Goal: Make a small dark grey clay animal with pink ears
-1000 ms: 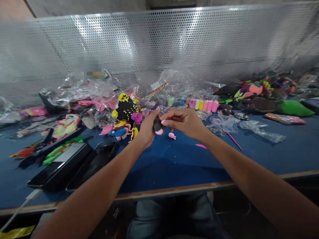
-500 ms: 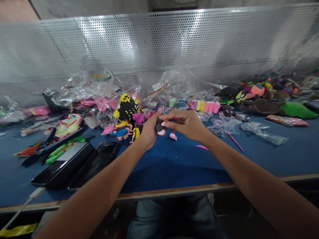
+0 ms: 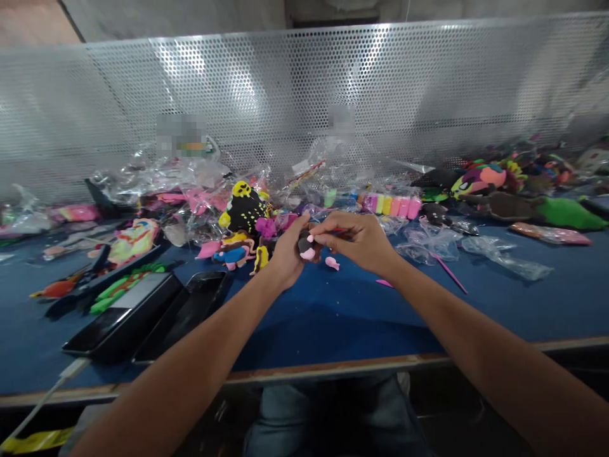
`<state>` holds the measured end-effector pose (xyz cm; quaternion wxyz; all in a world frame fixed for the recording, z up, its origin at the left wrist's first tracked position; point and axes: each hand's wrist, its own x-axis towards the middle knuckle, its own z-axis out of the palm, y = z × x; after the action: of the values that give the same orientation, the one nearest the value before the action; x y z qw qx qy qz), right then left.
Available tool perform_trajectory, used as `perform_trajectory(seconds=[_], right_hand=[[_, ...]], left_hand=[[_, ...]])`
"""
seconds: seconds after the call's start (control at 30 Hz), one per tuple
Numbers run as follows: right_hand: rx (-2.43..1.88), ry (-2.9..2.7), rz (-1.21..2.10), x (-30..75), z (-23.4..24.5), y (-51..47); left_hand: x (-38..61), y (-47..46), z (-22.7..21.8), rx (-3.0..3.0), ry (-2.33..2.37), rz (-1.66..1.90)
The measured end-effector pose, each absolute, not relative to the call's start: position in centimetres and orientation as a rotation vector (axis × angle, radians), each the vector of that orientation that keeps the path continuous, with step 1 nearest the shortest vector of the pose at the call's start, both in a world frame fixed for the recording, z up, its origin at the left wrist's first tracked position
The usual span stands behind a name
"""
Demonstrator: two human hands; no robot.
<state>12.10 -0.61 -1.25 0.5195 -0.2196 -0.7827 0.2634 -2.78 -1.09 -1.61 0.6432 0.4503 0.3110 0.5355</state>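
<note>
A dark lump (image 3: pixel 303 241) of clay is held just above the blue table (image 3: pixel 333 317), between the two hands and in front of a black and yellow figure (image 3: pixel 243 208). The left hand (image 3: pixel 287 252) is closed round its left side, thumb on top. The right hand (image 3: pixel 362 241) is drawn into a pinch, its fingertips (image 3: pixel 318 239) set on the upper right of the lump. A red sliver shows among the right fingers; what it is cannot be told. A pink bit (image 3: pixel 307 254) is stuck to the underside of the lump, and a like scrap (image 3: pixel 332 263) lies on the table just beside it.

The work in hand is judged to be fine shaping or fixing of small parts on the lump. It is best done with the lump cradled lightly, so that soft clay is not dented. Pressure should be given by the fingertips alone, in small touches. The pink bit should be kept clear of the left palm. The lump is better held off the table, away from the wrappers (image 3: pixel 428 235) and the phones (image 3: pixel 143 317).
</note>
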Motion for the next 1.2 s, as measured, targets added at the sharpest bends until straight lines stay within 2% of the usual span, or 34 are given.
perform_trajectory(seconds=[0.4,0.8,1.2], right_hand=[[-0.556,-1.898,0.615,12.22,-1.67,-0.46],[-0.628,-1.925,0.591,12.0,-1.86,-0.31],[-0.619,-1.936,0.835,12.37,-1.62,0.11]], left_hand=[[-2.92,-0.79,-1.82,0.949,0.766,1.043],[-2.79,-0.96,-1.99,0.878,0.698,1.027],[-2.6,-1.19,-1.97,0.931,0.72,0.965]])
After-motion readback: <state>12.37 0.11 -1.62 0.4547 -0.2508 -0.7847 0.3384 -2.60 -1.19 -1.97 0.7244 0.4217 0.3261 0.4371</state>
